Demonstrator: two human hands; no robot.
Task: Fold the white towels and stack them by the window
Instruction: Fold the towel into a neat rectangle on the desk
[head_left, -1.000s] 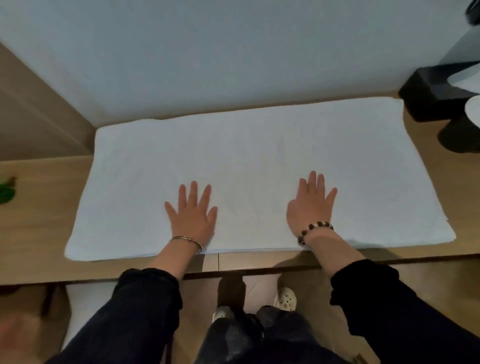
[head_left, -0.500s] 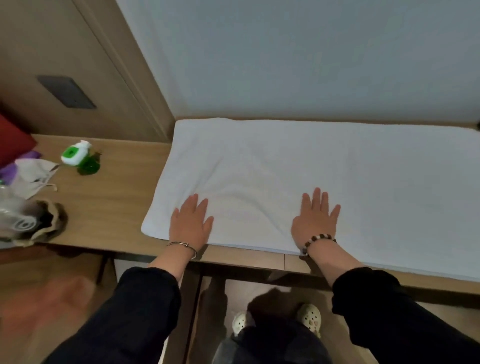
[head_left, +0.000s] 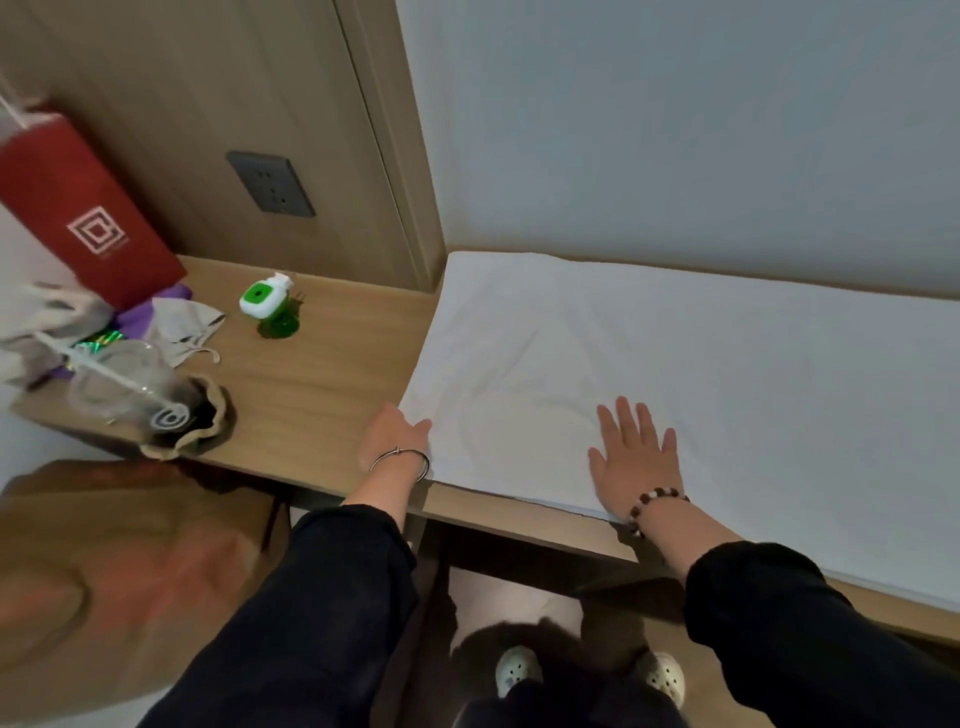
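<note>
A white towel lies spread flat on the wooden desk, running from the desk's middle off to the right against the pale wall. My left hand is at the towel's near left corner. Its fingers are slipped under the edge and hidden, and the thumb lies on top, pinching the corner. My right hand presses flat on the towel near its front edge, fingers straight and spread. A shallow crease arcs across the cloth between the two hands.
On the desk's left stand a green and white bottle, a red paper bag, crumpled cloths and a clear plastic cup in a brown bag. A wall socket sits on the wood panel.
My view has swung left. My left hand slid left from lying flat on the towel to its near left corner and took hold of it. The right hand stays flat.
</note>
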